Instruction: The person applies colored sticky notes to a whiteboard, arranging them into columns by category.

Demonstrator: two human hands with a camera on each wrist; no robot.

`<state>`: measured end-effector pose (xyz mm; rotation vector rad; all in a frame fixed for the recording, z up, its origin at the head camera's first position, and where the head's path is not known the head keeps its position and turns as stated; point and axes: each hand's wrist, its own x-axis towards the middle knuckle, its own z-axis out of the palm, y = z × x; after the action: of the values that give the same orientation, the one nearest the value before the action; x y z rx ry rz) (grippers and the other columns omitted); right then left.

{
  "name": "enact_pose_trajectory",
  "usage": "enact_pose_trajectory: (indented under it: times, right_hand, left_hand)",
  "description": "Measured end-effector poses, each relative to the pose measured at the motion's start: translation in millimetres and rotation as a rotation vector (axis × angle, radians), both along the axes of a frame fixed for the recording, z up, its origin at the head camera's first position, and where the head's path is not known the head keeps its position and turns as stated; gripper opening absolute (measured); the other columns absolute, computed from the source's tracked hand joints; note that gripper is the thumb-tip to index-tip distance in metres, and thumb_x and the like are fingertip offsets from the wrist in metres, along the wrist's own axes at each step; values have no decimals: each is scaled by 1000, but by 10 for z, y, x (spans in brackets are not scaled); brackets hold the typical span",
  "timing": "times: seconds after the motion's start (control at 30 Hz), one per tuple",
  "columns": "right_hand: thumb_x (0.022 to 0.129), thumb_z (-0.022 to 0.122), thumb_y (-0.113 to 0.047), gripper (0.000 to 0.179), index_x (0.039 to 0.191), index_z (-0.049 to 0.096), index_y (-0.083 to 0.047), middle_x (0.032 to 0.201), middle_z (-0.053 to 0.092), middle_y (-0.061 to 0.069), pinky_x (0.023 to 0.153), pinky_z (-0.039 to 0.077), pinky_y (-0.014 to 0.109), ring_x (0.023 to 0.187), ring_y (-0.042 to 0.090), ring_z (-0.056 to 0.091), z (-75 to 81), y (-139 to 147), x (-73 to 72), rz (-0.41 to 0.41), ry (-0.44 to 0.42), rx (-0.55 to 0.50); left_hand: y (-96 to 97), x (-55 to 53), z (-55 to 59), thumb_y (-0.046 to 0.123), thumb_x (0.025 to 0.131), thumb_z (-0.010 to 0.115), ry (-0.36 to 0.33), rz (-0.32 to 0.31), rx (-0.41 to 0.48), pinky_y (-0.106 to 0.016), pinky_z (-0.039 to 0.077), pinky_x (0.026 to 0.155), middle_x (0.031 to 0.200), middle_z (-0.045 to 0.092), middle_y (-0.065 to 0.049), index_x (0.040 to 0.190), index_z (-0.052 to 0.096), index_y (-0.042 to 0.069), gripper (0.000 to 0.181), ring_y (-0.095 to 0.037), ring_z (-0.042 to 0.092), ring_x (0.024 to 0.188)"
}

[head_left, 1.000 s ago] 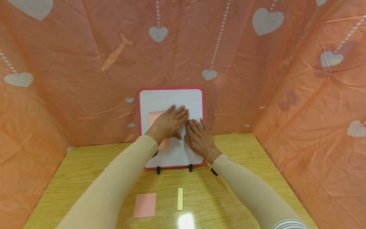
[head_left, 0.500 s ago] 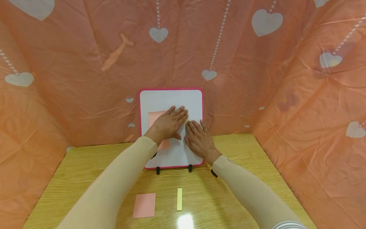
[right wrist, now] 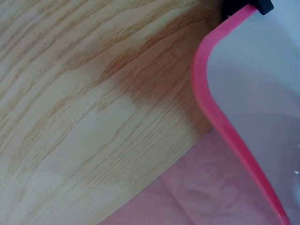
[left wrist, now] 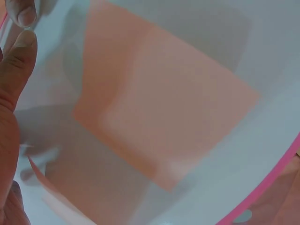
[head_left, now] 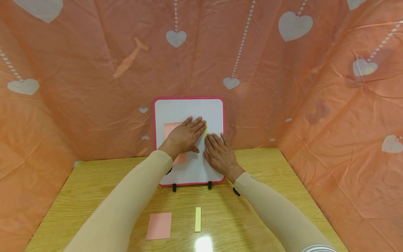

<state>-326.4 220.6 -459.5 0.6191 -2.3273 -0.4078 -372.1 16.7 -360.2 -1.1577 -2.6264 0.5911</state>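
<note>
A white board (head_left: 189, 108) with a pink rim stands upright at the back of the table. My left hand (head_left: 185, 135) lies on its middle, fingers straight and pointing up to the right. It partly covers salmon-pink sticky notes (head_left: 170, 129). Just right of its fingertips shows a bit of yellow paper strip (head_left: 205, 131). Below that strip, my right hand (head_left: 220, 154) rests its nearly straight fingers on the board. In the left wrist view, one pink note (left wrist: 173, 98) lies flat; another (left wrist: 98, 187), lower left, has a lifted edge. My right hand is outside the right wrist view.
On the wooden table (head_left: 258, 206) in front lie a pink sticky note pad (head_left: 159, 226) and a narrow yellow strip (head_left: 198, 219). Black feet (head_left: 174, 187) hold the board's lower edge. Orange sheeting with hearts (head_left: 201, 63) encloses the back and sides.
My right fingertips have slid slightly down the board, and more of the yellow strip shows between the hands. The left hand has hardly moved.
</note>
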Motion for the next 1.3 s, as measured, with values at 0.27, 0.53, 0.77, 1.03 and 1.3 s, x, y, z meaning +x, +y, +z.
enact_pose_trajectory:
  times: [0.27, 0.53, 0.77, 1.03, 1.3]
  right_hand:
    - [108, 55, -44, 63, 156, 50, -4, 159, 54, 11, 130, 28, 52, 150, 29, 45, -31, -8, 37, -6, -11, -6]
    - [108, 54, -43, 60, 154, 53, -4, 157, 56, 10, 130, 30, 50, 149, 29, 45, -40, -14, 67, -8, -7, 2]
    - [106, 58, -40, 57, 150, 58, -3, 153, 59, 11, 128, 34, 49, 145, 30, 49, -88, 19, 105, 29, 1, -2]
    - [104, 62, -37, 51, 142, 65, -3, 147, 63, 13, 127, 35, 49, 138, 32, 53, -129, 34, 216, 68, -22, -4]
    - [100, 68, -31, 45, 134, 66, -1, 132, 66, 15, 122, 43, 52, 124, 34, 59, -129, 29, 355, 149, 20, -116]
  left_hand:
    - [-62, 34, -27, 67, 92, 68, -3, 2, 17, -45, 7, 136, 177, 18, -6, 169, 20, 8, 108, -24, 8, 166]
    - [-95, 117, -80, 66, 93, 68, -3, 13, 48, -46, 10, 136, 176, 22, -7, 168, 25, 7, 105, -25, 12, 165]
    - [-133, 190, -169, 68, 92, 68, 9, 8, 80, -48, 13, 135, 174, 28, -9, 166, 30, 6, 104, -27, 16, 165]
    - [-191, 387, -283, 64, 95, 67, -35, 40, 190, -52, 13, 135, 174, 28, -11, 166, 32, 6, 98, -29, 14, 165]
    - [-300, 644, -423, 59, 96, 71, -14, -5, 301, -55, 19, 133, 172, 34, -12, 164, 36, 6, 93, -33, 21, 163]
